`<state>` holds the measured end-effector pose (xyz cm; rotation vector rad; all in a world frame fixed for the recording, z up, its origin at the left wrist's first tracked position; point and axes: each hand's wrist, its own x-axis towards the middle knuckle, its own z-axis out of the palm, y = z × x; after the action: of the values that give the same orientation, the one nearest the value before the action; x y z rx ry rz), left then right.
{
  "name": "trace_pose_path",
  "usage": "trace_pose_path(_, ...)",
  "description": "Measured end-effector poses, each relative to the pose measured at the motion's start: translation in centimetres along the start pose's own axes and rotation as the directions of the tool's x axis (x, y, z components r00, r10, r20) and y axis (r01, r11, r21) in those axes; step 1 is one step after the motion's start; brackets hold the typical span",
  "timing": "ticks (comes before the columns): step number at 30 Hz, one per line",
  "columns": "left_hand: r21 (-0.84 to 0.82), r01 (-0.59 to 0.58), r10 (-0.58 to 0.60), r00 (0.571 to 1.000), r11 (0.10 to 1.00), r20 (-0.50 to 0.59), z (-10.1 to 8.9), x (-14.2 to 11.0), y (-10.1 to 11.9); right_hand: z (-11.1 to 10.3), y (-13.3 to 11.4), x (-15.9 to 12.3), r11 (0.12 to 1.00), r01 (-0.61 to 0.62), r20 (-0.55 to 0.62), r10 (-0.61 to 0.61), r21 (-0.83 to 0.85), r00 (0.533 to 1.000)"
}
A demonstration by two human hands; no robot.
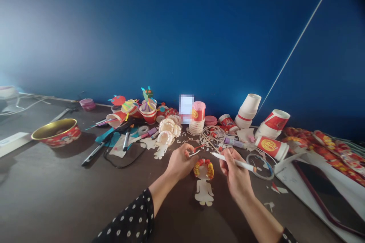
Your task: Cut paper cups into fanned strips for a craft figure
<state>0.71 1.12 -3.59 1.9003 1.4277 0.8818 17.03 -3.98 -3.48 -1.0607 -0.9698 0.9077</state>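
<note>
Above the paper doll (pixel 203 193), the right hand (pixel 235 171) grips a white pen (pixel 234 162); the left hand (pixel 181 162) pinches a small red strip (pixel 199 147).

Your right hand (pixel 235 172) grips a white pen (pixel 235 162) and your left hand (pixel 181 162) pinches a thin red strip (pixel 199 147), both just above a paper doll (pixel 203 193) with red-and-yellow hair lying on the desk (pixel 57 186).
</note>
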Motion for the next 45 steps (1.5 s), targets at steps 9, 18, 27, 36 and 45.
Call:
trace_pose_path(9,0.014,-0.301,0.275,0.890,0.954,0.363,-1.4,-0.4,0.5,-0.7,0.4,0.2,0.978,0.075,0.129,-0.051,-0.194,0.990)
trace_pose_path(18,0.223,-0.316,0.219,0.902,0.922,0.371,-0.5,-0.7,0.3,-0.2,0.5,-0.2,0.898,0.145,0.188,-0.072,-0.415,0.980)
trace_pose_path(27,0.349,-0.251,0.101,0.913,0.903,0.394,-0.5,-0.8,1.1,-0.5,1.3,0.0,0.900,0.093,0.197,-0.008,-0.427,0.980)
trace_pose_path(36,0.353,-0.267,0.125,0.918,0.897,0.377,-0.1,-0.8,0.5,-0.4,1.8,-0.1,0.866,0.086,0.175,0.002,-0.493,0.985)
trace_pose_path(45,0.346,-0.278,0.137,0.915,0.896,0.380,0.0,-0.7,0.5,-0.6,2.4,0.0,0.744,0.188,0.147,-0.121,-0.641,0.982)
